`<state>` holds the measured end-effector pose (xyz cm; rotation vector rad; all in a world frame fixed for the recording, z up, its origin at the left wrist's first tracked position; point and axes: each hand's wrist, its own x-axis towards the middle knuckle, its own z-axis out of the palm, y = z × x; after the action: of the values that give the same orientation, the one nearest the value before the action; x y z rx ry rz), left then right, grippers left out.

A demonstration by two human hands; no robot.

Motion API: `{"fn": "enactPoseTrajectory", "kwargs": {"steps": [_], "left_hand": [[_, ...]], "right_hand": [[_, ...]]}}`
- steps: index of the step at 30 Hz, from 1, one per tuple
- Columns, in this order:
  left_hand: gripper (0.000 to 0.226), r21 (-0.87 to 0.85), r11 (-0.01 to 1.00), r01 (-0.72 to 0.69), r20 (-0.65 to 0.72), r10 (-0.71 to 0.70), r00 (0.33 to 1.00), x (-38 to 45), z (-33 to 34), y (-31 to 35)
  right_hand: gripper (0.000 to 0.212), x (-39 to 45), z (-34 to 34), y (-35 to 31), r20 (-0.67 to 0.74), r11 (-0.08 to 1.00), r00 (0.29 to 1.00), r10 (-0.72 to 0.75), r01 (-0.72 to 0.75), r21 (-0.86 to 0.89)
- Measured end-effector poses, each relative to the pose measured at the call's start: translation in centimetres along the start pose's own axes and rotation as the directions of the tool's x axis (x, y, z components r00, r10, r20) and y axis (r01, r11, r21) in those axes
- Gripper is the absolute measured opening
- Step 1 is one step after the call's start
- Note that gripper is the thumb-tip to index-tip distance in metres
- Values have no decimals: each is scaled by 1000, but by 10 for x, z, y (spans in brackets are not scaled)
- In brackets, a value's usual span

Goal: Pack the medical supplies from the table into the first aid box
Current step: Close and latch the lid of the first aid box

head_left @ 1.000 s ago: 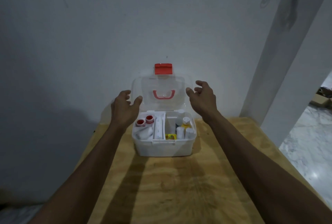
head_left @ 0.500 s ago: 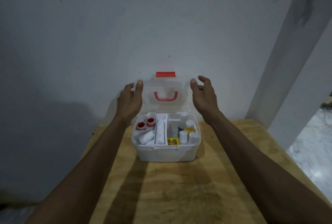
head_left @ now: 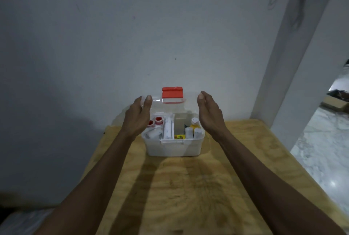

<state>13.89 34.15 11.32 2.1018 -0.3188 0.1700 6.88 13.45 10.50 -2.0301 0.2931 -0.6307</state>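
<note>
Two bare hands frame the clear lid (head_left: 173, 105) of the first aid box (head_left: 172, 146) in the head view, the only view given. The white box sits at the far middle of the wooden table (head_left: 188, 187), at about 12 o'clock from the person and near the grey wall (head_left: 132, 36). The lid is tilted partway over the box, and its red latch (head_left: 172, 92) points up at the top edge.

The left hand (head_left: 138, 116) is at the lid's 9 o'clock side, fingers straight and together, thumb (head_left: 147, 100) pressed on the lid's left corner. The right hand (head_left: 208, 113) is at the 3 o'clock side, fingers extended, thumb tip at the lid's right corner. Both palms face inward and hold the lid between them; neither hand is curled into a fist.

Inside the box, two red-capped containers (head_left: 155, 121) and a white roll (head_left: 153, 133) lie at the 9 o'clock end. A white tube (head_left: 167, 129) occupies the narrow slot beside them. Toward 3 o'clock stand a yellow bottle (head_left: 194, 123) with a white cap and two small white bottles (head_left: 193, 132), with a yellow packet (head_left: 179, 136) at the front wall. A beige carton (head_left: 179, 124) stands behind the packet.
</note>
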Motion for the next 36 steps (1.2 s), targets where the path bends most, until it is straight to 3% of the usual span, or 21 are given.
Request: {"fn": "enactPoseTrajectory", "kwargs": {"steps": [4, 9, 21, 28, 31, 36], "left_hand": [[93, 40, 999, 10, 22, -10, 1000, -15, 5, -18], [69, 95, 995, 14, 2, -15, 1000, -43, 9, -13], [63, 63, 998, 4, -4, -4, 1000, -65, 23, -23], [58, 57, 998, 9, -45, -6, 999, -67, 24, -21], [62, 22, 998, 52, -21, -51, 998, -61, 21, -18], [80, -89, 983, 160, 27, -158, 987, -53, 18, -11]], "right_hand": [[55, -24, 1, 5, 17, 1000, 1000, -10, 9, 28], [56, -45, 8, 20, 6, 999, 1000, -19, 19, 35], [59, -69, 29, 38, -32, 1000, 999, 9, -9, -15], [41, -68, 30, 36, -81, 999, 997, 14, -18, -45], [39, -62, 29, 31, -67, 999, 997, 27, -29, -30], [54, -51, 30, 24, 33, 996, 995, 90, -90, -4]]}}
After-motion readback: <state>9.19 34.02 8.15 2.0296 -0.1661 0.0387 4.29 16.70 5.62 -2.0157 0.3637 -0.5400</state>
